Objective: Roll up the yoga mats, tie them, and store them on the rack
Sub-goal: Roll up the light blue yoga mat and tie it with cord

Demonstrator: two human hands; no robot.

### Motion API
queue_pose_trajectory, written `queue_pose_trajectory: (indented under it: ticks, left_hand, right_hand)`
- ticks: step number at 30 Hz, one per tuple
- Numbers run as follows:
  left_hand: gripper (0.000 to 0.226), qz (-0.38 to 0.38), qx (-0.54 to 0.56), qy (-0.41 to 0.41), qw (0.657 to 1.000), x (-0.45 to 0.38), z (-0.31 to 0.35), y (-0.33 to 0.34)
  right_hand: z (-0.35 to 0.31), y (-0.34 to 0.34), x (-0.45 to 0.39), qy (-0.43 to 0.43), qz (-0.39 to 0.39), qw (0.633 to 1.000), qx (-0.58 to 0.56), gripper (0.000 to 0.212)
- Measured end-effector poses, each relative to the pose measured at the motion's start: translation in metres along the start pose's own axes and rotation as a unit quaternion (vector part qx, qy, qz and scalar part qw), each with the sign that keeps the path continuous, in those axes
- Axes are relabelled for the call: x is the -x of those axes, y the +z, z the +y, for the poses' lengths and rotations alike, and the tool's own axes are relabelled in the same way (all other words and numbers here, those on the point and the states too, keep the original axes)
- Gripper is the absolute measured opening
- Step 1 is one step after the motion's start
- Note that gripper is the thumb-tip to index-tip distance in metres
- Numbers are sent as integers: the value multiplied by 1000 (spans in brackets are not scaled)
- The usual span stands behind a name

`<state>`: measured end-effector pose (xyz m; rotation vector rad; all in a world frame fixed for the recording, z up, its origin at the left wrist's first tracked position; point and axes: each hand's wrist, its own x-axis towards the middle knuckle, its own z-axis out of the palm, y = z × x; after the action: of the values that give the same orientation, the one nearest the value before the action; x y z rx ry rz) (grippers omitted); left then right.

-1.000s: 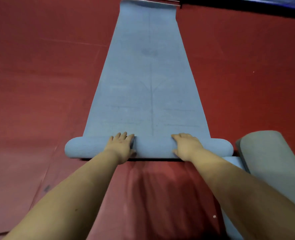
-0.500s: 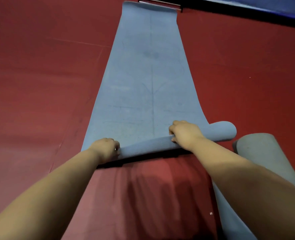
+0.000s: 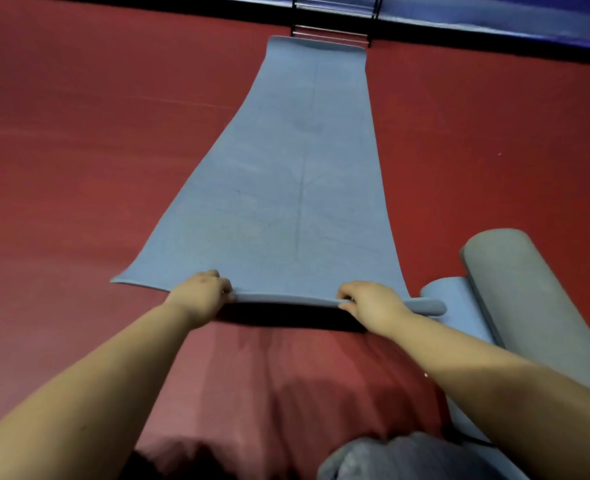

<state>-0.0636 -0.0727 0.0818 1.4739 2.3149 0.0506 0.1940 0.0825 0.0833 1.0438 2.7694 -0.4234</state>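
Blue yoga mat (image 3: 297, 188) lies flat on the red floor (image 3: 79, 168), far end just at the rack (image 3: 335, 29). Head view: your left hand (image 3: 201, 296) & right hand (image 3: 373, 306) both pinch the near edge, lifted w/ a thin roll at right. Keep the edge square, roll tight, even pressure both sides. 2 rolled mats (image 3: 515, 292) lie near right.

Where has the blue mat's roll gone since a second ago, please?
Yes. It has unrolled toward the person: the blue mat's near edge now lies further back along the grey rolled mat, pinched by the left hand and right hand.
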Motion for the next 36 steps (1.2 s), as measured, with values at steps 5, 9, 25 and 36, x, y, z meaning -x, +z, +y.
queue_pose_trajectory:
  ticks: [5, 9, 25, 36]
  left_hand:
    - [30, -48, 1, 1, 999, 5, 8, 61]
    - [33, -118, -52, -12, 992, -12, 0, 102]
    - [42, 172, 1, 109, 979, 5, 37, 223]
    - [34, 141, 65, 84, 984, 18, 33, 238]
  right_hand:
    - [17, 55, 24, 61, -42, 996, -55, 18]
    - [30, 97, 17, 100, -72, 983, -137, 23]
    - [38, 198, 13, -5, 185, 980, 68, 18]
    - [30, 213, 44, -19, 151, 987, 48, 48]
